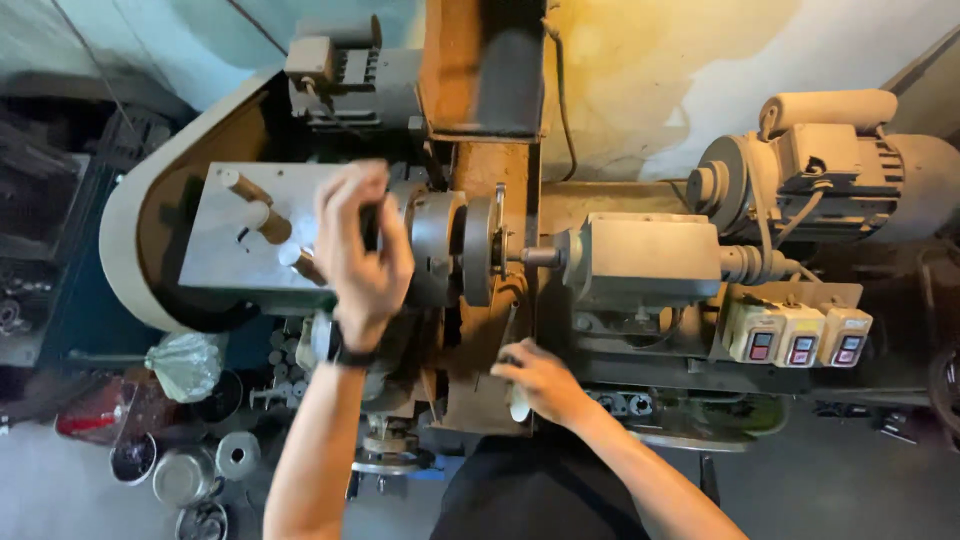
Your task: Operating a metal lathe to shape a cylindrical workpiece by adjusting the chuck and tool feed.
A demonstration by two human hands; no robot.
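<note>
Head view: the left hand (360, 250) is raised at the lathe (640, 265), its fingers (350, 190) curled closed around a dark handle (370, 225) just left of the round grey chuck (437, 248). Two wooden levers (262, 215) stick out just left of those fingers. The right hand (540, 380) lies lower, fingers closed over a small pale knob (518, 403). Three switch boxes (798, 335) sit well right of it.

My left hand (362, 248) is raised with fingers curled in a loose grip, a dark band at the wrist, while my right hand (540, 381) sits lower, palm down, fingers bent.
</note>
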